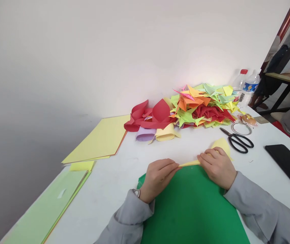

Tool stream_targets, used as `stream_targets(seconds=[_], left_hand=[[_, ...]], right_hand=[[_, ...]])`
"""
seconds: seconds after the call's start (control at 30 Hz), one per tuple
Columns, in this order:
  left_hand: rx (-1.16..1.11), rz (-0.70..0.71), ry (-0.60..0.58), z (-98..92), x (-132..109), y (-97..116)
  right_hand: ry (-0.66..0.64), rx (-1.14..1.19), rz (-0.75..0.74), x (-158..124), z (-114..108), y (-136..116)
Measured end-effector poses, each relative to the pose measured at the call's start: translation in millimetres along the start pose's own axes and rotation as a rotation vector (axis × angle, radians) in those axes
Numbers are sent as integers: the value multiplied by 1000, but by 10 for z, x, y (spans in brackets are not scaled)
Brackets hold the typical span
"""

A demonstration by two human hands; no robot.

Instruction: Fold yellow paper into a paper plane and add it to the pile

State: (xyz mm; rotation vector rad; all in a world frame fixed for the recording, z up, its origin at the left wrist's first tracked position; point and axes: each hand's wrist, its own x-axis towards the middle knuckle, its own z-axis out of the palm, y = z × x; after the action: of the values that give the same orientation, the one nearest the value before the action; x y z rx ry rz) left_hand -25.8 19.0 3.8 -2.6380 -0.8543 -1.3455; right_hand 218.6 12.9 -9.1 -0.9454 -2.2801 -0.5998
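Observation:
A folded piece of pale yellow paper (222,145) lies at the far edge of a green sheet (190,210) on the white table (109,183). My left hand (157,178) pinches the paper's left tip with fingers pressed together. My right hand (217,166) lies on top of the paper's right part, fingers curled and pressing it down. Both arms wear grey sleeves, and a watch shows at my left wrist.
A heap of folded coloured paper shapes (203,106) and curled red sheets (147,117) sit behind. Black scissors (239,140), a tape roll (241,128), a dark phone (288,166) and two bottles (246,86) stand at right. Yellow sheets (101,139) and pale green sheets (50,206) lie at left.

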Motion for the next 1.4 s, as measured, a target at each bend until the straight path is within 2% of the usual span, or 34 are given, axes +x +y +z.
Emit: stream_targets(seconds=[0.23,0.6,0.9,1.27,1.4], left_hand=[[-10,6,-47,11,3,12],[-122,-91,10,1,-18,-49],[-139,-77,-23,13,-30,-31],[26,3,-115,-1,-35,-34],[112,43,-99,-39,4,-6]], right_hand=[[1,-1,-3,0,3,-2],[21,-6,5,-11,-5,22],[31,3,3,-5,-8,16],[-5,-18,3,-24,22,18],[-10,-32,-2,-29,32,30]])
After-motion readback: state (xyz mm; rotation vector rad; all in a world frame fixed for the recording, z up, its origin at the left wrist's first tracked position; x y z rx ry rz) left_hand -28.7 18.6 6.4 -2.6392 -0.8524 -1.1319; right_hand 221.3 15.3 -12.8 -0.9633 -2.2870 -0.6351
